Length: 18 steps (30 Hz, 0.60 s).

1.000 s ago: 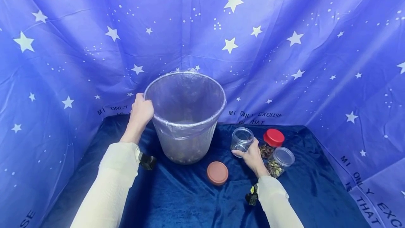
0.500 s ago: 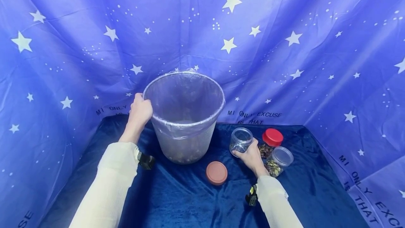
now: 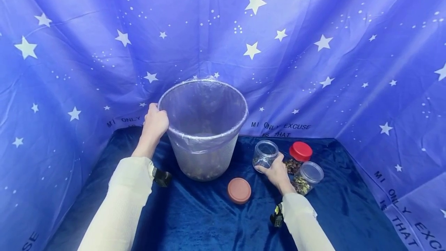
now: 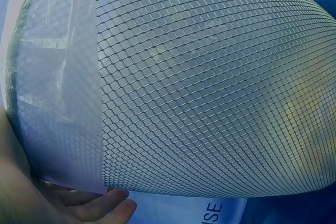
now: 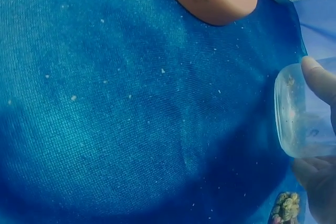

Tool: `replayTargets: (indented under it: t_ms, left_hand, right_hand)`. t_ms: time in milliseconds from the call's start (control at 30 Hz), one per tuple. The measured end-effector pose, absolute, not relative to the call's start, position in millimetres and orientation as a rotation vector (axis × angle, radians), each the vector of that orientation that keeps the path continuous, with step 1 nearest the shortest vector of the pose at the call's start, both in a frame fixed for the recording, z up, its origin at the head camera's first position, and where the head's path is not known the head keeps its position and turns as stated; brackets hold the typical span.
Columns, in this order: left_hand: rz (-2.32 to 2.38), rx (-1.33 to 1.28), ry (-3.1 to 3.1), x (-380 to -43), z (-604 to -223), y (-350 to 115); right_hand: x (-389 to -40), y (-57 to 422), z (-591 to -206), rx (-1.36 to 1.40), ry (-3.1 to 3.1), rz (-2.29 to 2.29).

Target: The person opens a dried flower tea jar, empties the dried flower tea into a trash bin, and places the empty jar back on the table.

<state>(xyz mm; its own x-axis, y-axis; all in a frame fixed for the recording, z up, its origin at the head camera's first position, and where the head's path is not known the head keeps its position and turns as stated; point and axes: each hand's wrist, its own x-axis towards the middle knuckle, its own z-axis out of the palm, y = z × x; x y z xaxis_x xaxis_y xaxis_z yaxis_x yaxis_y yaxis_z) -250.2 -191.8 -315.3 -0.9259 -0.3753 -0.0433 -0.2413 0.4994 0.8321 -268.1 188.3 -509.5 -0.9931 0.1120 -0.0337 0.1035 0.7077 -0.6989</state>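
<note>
My left hand (image 3: 156, 122) grips the left rim of a mesh wastebasket (image 3: 226, 154) lined with a clear plastic bag. In the left wrist view its fingers (image 4: 105, 205) curl along the basket's outside, over the folded liner (image 4: 58, 87). Bits of something pale show at the bottom through the mesh. On the right, my right hand (image 3: 277, 173) holds a clear lidless jar (image 3: 265, 158) upright between thumb and fingers. From the right wrist view the jar (image 5: 294, 119) looks see-through, with a few specks on its wall. A round orange-brown lid (image 3: 239, 190) lies between basket and jar.
Right of the held jar stand a red-lidded jar (image 3: 301, 151) of dark bits and a clear-topped jar (image 3: 310, 173) with yellowish-green contents. Blue velvet cloth (image 3: 202, 220) covers the table, dotted with small white specks. Star-printed curtains (image 3: 209, 30) enclose the back and sides.
</note>
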Motion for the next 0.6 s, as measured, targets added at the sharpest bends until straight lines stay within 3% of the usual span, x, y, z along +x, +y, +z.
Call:
replayTargets:
  t_ms: [600]
  left_hand:
    - [-1.402,0.534,-2.588,-251.4,-316.2,-192.4]
  right_hand:
    - [-266.0,197.5,-514.1,-0.185,-2.900,1.235]
